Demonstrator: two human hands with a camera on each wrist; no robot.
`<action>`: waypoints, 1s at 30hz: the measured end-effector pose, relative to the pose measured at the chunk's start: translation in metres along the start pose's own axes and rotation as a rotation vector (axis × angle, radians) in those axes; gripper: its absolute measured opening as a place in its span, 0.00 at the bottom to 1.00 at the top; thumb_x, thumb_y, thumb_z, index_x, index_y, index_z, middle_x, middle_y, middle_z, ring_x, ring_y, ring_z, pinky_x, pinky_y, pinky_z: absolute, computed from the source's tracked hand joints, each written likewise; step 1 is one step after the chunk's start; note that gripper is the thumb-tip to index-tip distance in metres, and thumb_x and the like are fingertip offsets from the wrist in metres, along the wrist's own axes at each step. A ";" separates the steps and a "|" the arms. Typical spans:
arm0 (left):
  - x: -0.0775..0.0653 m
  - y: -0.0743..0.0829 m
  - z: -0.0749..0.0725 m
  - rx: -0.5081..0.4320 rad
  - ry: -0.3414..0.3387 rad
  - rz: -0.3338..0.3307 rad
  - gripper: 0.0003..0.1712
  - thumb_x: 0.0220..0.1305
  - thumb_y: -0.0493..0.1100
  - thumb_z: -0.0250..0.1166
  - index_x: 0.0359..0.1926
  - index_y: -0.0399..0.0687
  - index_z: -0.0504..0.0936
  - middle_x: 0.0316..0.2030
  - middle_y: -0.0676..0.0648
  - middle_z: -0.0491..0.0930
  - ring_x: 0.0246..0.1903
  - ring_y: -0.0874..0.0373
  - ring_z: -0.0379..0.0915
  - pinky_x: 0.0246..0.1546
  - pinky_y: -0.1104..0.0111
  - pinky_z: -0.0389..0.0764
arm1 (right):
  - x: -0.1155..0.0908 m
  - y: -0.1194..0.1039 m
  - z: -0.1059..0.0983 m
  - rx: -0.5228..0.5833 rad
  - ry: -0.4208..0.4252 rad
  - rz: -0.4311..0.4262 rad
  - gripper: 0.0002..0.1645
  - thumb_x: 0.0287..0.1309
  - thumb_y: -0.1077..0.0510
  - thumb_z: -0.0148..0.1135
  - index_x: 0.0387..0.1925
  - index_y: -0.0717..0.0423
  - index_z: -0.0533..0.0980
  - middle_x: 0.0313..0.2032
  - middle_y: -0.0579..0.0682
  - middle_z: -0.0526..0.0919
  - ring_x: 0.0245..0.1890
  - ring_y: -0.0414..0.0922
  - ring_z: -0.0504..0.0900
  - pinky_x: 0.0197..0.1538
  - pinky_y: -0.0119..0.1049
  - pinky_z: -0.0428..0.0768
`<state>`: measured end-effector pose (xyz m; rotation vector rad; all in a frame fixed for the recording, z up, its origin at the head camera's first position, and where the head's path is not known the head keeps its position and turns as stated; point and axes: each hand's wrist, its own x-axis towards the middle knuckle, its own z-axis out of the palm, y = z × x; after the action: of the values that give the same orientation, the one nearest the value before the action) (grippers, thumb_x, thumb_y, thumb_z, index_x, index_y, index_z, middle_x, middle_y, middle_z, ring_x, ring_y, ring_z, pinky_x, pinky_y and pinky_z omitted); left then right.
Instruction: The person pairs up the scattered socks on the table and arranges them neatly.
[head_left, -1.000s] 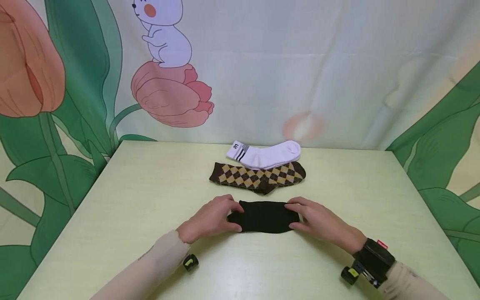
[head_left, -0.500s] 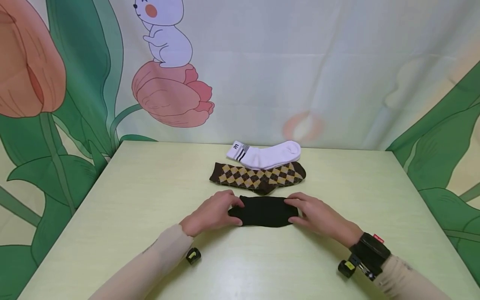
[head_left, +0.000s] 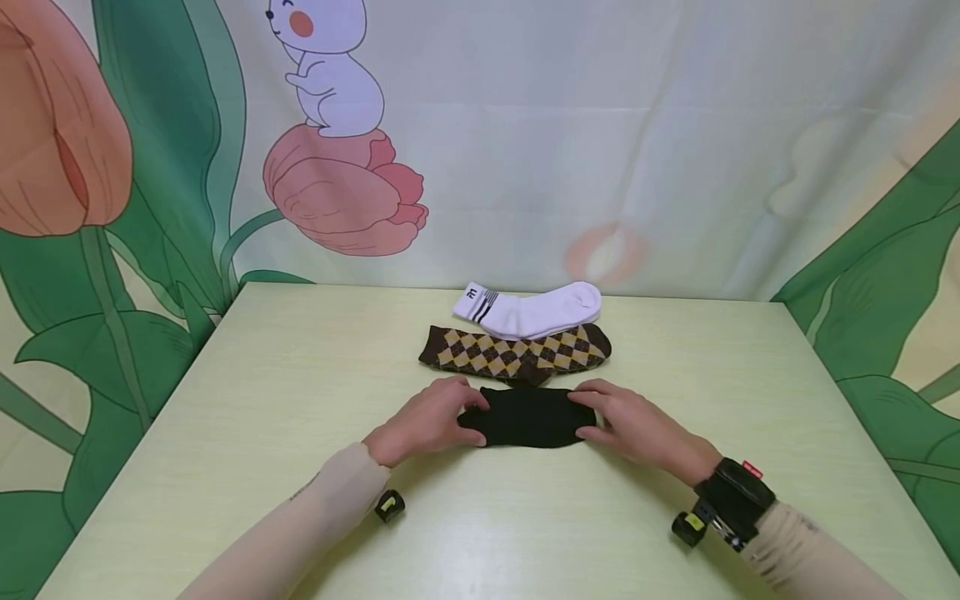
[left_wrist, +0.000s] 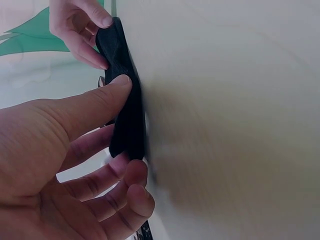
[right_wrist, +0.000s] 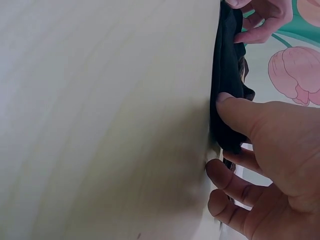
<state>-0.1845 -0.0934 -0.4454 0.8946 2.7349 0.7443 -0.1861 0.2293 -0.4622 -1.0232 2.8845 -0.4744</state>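
Note:
A folded black sock (head_left: 528,417) lies flat on the table between both hands. My left hand (head_left: 431,419) pinches its left end, thumb on the near edge and fingers at the far edge. At the opposite end my right hand (head_left: 637,421) pinches it in the same way. In the left wrist view the thumb presses the dark fabric (left_wrist: 127,115), and the other fingers curl beneath its end. Just beyond lies a brown argyle sock (head_left: 487,355); its heel meets the black sock's far edge. A white sock (head_left: 543,312) with dark stripes lies behind the argyle one.
The pale table (head_left: 300,358) reaches back to a printed curtain (head_left: 525,167) with tulips and a white cartoon animal. Each wrist wears a small camera, the right one on a black strap (head_left: 737,497).
Both hands have slid the black sock a short way forward, away from the body, up to the argyle sock's heel. The argyle and white socks have stayed put.

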 end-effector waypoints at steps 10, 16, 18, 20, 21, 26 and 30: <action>0.000 -0.002 0.001 0.012 0.000 0.004 0.24 0.57 0.45 0.79 0.52 0.38 0.87 0.45 0.43 0.83 0.41 0.51 0.76 0.44 0.59 0.77 | 0.001 0.001 0.001 0.000 0.002 0.002 0.31 0.64 0.53 0.72 0.64 0.63 0.77 0.62 0.58 0.77 0.55 0.52 0.81 0.57 0.48 0.80; 0.000 -0.002 0.001 0.014 0.002 0.005 0.24 0.57 0.45 0.79 0.52 0.38 0.87 0.45 0.44 0.83 0.41 0.51 0.76 0.45 0.60 0.76 | 0.001 0.001 0.002 -0.011 0.014 -0.006 0.31 0.64 0.53 0.72 0.63 0.63 0.77 0.61 0.58 0.78 0.57 0.53 0.81 0.58 0.50 0.80; 0.000 -0.003 0.001 0.015 0.002 0.003 0.24 0.57 0.45 0.79 0.52 0.38 0.87 0.45 0.44 0.83 0.41 0.51 0.76 0.45 0.60 0.77 | 0.002 0.001 0.002 -0.012 0.011 -0.004 0.31 0.64 0.53 0.72 0.64 0.63 0.77 0.61 0.58 0.78 0.57 0.53 0.81 0.58 0.49 0.80; 0.000 -0.003 0.001 0.015 0.002 0.000 0.24 0.57 0.45 0.79 0.53 0.38 0.87 0.45 0.44 0.82 0.41 0.52 0.75 0.45 0.60 0.76 | 0.003 0.002 0.001 -0.013 0.004 0.001 0.31 0.64 0.53 0.72 0.64 0.63 0.77 0.61 0.58 0.78 0.57 0.53 0.81 0.58 0.49 0.80; 0.000 -0.003 0.001 0.015 0.003 -0.002 0.24 0.57 0.45 0.79 0.53 0.38 0.87 0.45 0.44 0.82 0.41 0.52 0.75 0.45 0.60 0.76 | 0.003 0.002 0.001 -0.012 0.000 0.004 0.31 0.64 0.52 0.72 0.64 0.63 0.77 0.61 0.58 0.77 0.57 0.53 0.81 0.58 0.49 0.80; -0.001 -0.004 0.000 0.023 0.011 -0.004 0.24 0.58 0.45 0.78 0.53 0.39 0.86 0.45 0.44 0.82 0.40 0.53 0.74 0.45 0.60 0.76 | 0.005 0.002 0.000 -0.010 -0.006 0.003 0.32 0.64 0.52 0.72 0.64 0.62 0.77 0.61 0.58 0.77 0.56 0.52 0.81 0.58 0.49 0.80; -0.004 -0.005 0.000 0.034 0.031 -0.001 0.23 0.59 0.46 0.77 0.53 0.39 0.86 0.46 0.43 0.81 0.42 0.52 0.75 0.47 0.59 0.77 | 0.004 0.002 -0.001 -0.001 0.002 -0.011 0.31 0.64 0.53 0.72 0.64 0.62 0.77 0.61 0.59 0.77 0.50 0.50 0.83 0.55 0.48 0.81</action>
<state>-0.1840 -0.0989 -0.4474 0.8965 2.7825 0.7204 -0.1905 0.2284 -0.4619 -1.0394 2.8826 -0.4756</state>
